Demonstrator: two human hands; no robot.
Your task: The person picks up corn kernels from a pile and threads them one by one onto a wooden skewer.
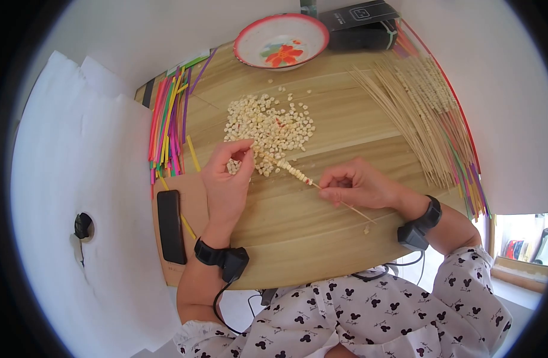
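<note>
A thin wooden skewer [358, 212] slants across the middle of the wooden table, with a row of pale kernels [295, 172] threaded on its upper part. My right hand [358, 185] pinches the skewer just below the threaded kernels. At the skewer's upper left end is my left hand [229, 179], thumb and forefinger pressed together by a kernel at the edge of the pile. The loose pile of pale kernels [265, 122] lies just above both hands, with a few reddish bits in it.
Colored strips [169, 122] lie at the left, above a black phone [171, 227] on brown cardboard [193, 194]. A red-rimmed bowl [250, 40] and a black box [360, 34] stand at the back. Many skewers [405, 113], several loaded, lie at the right.
</note>
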